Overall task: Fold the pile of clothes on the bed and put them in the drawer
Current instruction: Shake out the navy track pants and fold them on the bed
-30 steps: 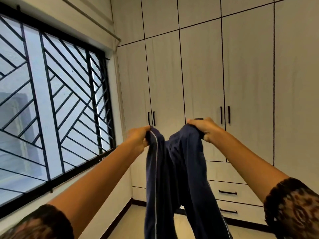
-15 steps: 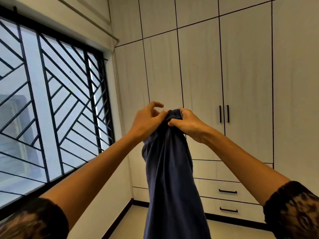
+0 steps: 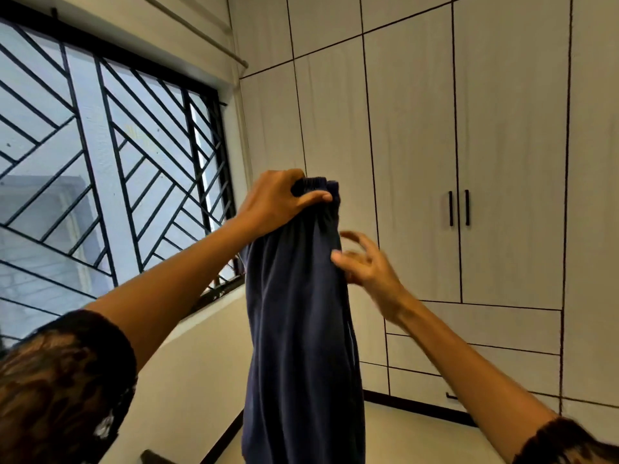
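The left grip clenches the waistband of the dark navy soft-fabric trousers; the right grip, released, should smooth down the side seam, aligning both legs

A window with a black diagonal-bar grille occupies the left wall. A rod runs above it. Pale wardrobe doors carry two black handles.

The navy trousers are soft, matt cloth, puckered at the waistband under the fingers of the left hand. Beyond those fingers, the wardrobe doors show pale matt wood grain. The window grille looks like black-painted metal.
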A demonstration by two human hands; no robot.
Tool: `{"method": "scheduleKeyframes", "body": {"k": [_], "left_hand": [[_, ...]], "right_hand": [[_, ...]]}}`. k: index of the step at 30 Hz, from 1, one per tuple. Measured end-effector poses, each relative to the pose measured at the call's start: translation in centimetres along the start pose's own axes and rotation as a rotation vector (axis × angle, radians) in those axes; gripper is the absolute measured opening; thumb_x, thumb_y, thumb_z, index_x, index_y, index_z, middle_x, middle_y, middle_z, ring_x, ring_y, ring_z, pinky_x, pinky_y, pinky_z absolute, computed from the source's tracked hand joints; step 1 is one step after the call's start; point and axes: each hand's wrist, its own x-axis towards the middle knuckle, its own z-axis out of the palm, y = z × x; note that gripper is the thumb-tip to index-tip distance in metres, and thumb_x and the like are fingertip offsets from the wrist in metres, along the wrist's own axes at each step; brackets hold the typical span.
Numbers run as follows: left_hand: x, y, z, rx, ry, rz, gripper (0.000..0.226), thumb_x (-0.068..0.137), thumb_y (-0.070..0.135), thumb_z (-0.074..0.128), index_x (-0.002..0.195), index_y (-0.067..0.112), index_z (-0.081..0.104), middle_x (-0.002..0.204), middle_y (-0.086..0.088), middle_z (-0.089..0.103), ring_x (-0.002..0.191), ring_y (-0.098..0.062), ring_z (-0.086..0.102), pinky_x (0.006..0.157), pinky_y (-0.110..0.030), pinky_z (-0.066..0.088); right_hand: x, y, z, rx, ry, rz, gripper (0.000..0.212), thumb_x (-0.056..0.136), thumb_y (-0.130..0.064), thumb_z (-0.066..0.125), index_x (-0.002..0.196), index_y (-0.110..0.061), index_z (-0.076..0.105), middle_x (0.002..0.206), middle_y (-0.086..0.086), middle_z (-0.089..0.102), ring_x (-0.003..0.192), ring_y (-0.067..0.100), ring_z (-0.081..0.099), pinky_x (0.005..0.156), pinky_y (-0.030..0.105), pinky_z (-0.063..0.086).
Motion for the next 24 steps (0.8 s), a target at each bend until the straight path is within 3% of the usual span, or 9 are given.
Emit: {"method": "scheduleKeyframes", "body": {"k": [4, 6, 8, 11, 13, 16, 18, 20, 24], "left_hand": [[0.7, -1.3, -2.1, 0.075, 0.093, -0.048, 0.049, 0.079, 0.056, 0.058, 0.08, 0.007, 0.057, 0.065, -0.002, 0.053, 0.058, -0.016, 0.048, 0.053, -0.022, 0.036], [1.0, -1.8, -3.3, 0.096, 0.136, -0.08, 0.048, 0.08, 0.056, 0.058, 0.084, 0.008, 0.058, 0.069, -0.001, 0.054, 0.06, -0.013, 0.048, 0.052, -0.018, 0.035], [1.3, -2.4, -4.4, 0.11, 0.171, -0.108, 0.048, 0.081, 0.055, 0.057, 0.087, 0.007, 0.058, 0.074, -0.002, 0.054, 0.062, -0.011, 0.047, 0.053, -0.015, 0.033], [1.4, -3.2, -6.5, 0.161, 0.226, -0.136, 0.046, 0.082, 0.055, 0.056, 0.083, 0.009, 0.054, 0.074, -0.004, 0.053, 0.065, -0.014, 0.046, 0.053, -0.013, 0.029], [1.4, -3.6, -7.4, 0.171, 0.269, -0.151, 0.044, 0.083, 0.053, 0.057, 0.079, 0.01, 0.051, 0.074, -0.006, 0.051, 0.067, -0.016, 0.045, 0.051, -0.019, 0.027], [1.0, -3.9, -8.2, 0.202, 0.309, -0.189, 0.041, 0.086, 0.05, 0.056, 0.079, 0.011, 0.049, 0.075, -0.006, 0.05, 0.07, -0.016, 0.045, 0.054, -0.021, 0.024], [0.7, -4.3, -8.6, 0.208, 0.335, -0.219, 0.042, 0.086, 0.051, 0.055, 0.079, 0.011, 0.049, 0.075, -0.006, 0.05, 0.071, -0.016, 0.045, 0.055, -0.021, 0.025], [0.3, -5.0, -9.2, 0.223, 0.359, -0.266, 0.044, 0.086, 0.054, 0.054, 0.079, 0.011, 0.049, 0.076, -0.006, 0.05, 0.071, -0.016, 0.045, 0.061, -0.022, 0.027], [-0.8, -7.1, -11.5, 0.235, 0.439, -0.344, 0.049, 0.085, 0.058, 0.054, 0.081, 0.009, 0.052, 0.078, -0.009, 0.052, 0.073, -0.019, 0.045, 0.065, -0.027, 0.03]], "right_hand": [[-2.7, 4.3, 2.0, -0.085, -0.062, 0.013, 0.077, 0.079, -0.023, 0.072, 0.132, -0.047, 0.021, 0.12, 0.008, 0.059, 0.103, 0.015, 0.063, 0.085, 0.023, 0.053], [-3.0, 5.7, 2.9, -0.185, -0.013, -0.076, 0.084, 0.083, -0.022, 0.068, 0.133, -0.056, 0.01, 0.119, 0.004, 0.06, 0.105, 0.01, 0.061, 0.087, 0.012, 0.046], [-3.5, 6.9, 3.6, -0.306, -0.002, -0.204, 0.087, 0.09, -0.016, 0.061, 0.135, -0.063, 0.002, 0.126, -0.003, 0.056, 0.114, 0.006, 0.056, 0.095, 0.013, 0.042], [-4.1, 9.2, 4.7, -0.357, -0.019, -0.367, 0.071, 0.09, 0.001, 0.051, 0.129, -0.057, 0.039, 0.119, -0.015, 0.052, 0.113, -0.01, 0.049, 0.097, 0.014, 0.043], [-4.3, 10.1, 5.5, -0.334, 0.014, -0.345, 0.047, 0.087, 0.001, 0.052, 0.105, -0.042, 0.059, 0.106, -0.008, 0.056, 0.104, -0.008, 0.053, 0.089, 0.013, 0.048], [-4.5, 10.3, 6.6, -0.202, -0.035, -0.126, 0.014, 0.086, -0.032, 0.055, 0.099, -0.031, 0.059, 0.106, -0.003, 0.057, 0.098, -0.001, 0.057, 0.086, 0.018, 0.049], [-4.6, 11.1, 7.1, -0.215, -0.1, 0.014, 0.057, 0.072, -0.067, 0.056, 0.112, -0.027, 0.058, 0.115, -0.01, 0.053, 0.103, 0.002, 0.056, 0.093, 0.024, 0.049], [-4.8, 12.0, 7.7, -0.315, -0.18, 0.073, 0.086, 0.056, -0.082, 0.06, 0.12, -0.025, 0.057, 0.12, -0.017, 0.047, 0.108, 0.002, 0.052, 0.097, 0.022, 0.046], [-5.0, 13.2, 8.0, -0.425, -0.188, 0.082, 0.037, 0.077, -0.044, 0.071, 0.1, -0.016, 0.072, 0.104, -0.011, 0.058, 0.096, 0.005, 0.056, 0.089, 0.025, 0.049]]}}
